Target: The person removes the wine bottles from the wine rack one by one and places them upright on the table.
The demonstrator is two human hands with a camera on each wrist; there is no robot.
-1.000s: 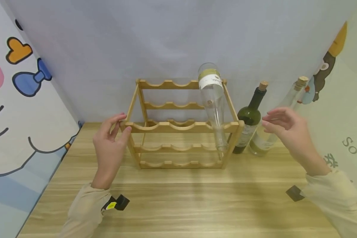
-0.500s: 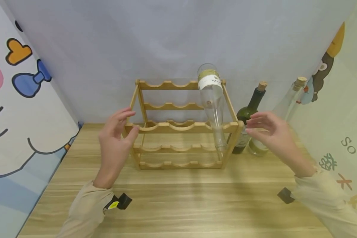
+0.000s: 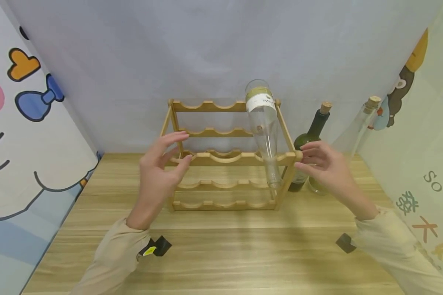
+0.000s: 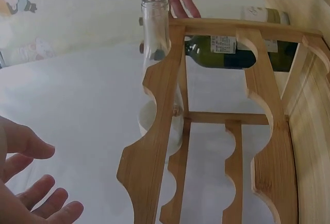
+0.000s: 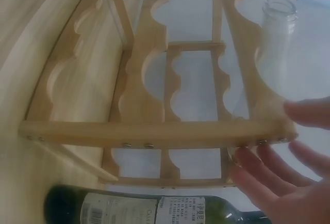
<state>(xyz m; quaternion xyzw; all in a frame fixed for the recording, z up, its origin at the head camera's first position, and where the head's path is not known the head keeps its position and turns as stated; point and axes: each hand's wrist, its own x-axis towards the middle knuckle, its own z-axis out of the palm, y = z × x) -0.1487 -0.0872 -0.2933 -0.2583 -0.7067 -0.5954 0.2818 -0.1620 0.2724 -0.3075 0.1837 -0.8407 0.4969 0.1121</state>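
A bamboo wine rack stands on the wooden table against the back wall. A clear empty bottle lies in its top right slot, neck toward me. My left hand hovers open before the left part of the upper front rail, holding nothing; its fingers are spread. My right hand is open at the rack's right front corner, fingers close beside the post; whether they touch it I cannot tell.
A dark green corked bottle stands right of the rack, partly behind my right hand. A tall clear corked bottle stands further right. Cartoon-printed panels close off both sides, and a pale curtain hangs behind.
My left hand left the rack's left front corner and moved right along the upper rail. My right hand moved left from the bottles to the rack's right front corner.
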